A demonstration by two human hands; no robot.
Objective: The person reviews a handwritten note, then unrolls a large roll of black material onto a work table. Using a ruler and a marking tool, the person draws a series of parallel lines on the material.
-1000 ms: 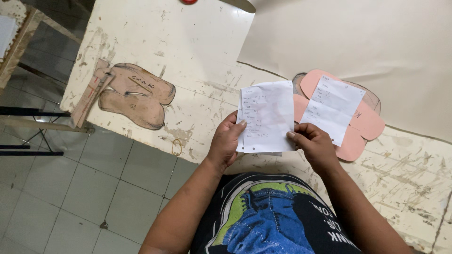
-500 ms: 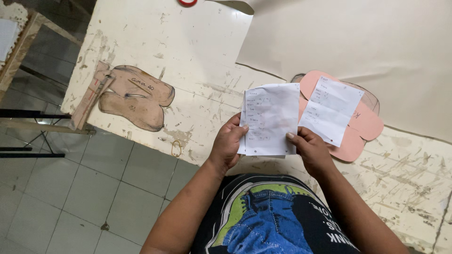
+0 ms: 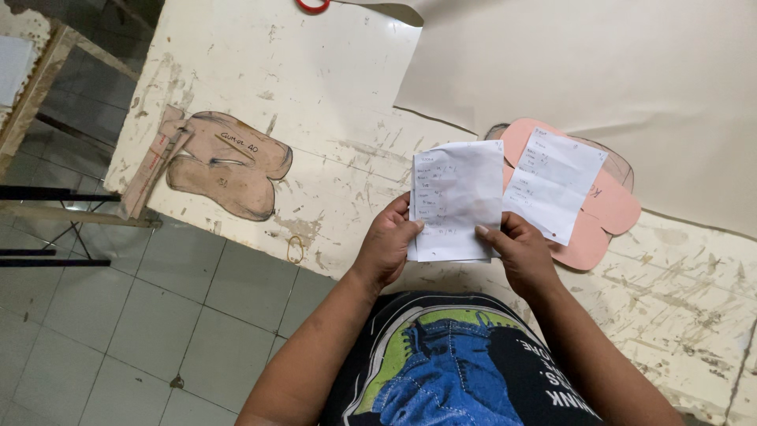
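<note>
My left hand (image 3: 388, 243) and my right hand (image 3: 520, 252) together hold a creased white paper slip (image 3: 457, 201) with handwritten lines, upright above the near edge of a worn cream table (image 3: 315, 87). The left thumb pinches its lower left edge, the right fingers grip its lower right corner. Just right of it, a second white slip (image 3: 553, 183) lies on a pink shoe-shaped pattern piece (image 3: 607, 207) on the table.
A brown cardboard pattern piece (image 3: 229, 162) with a wooden ruler-like stick (image 3: 151, 172) lies at the table's left. A large beige sheet (image 3: 599, 71) covers the far right. Red scissor handles (image 3: 314, 6) show at the top. Grey tiled floor (image 3: 142, 315) lies to the left.
Both hands have kept hold of the slip; it has shifted slightly right and down in view. Nothing else on the table moved.
</note>
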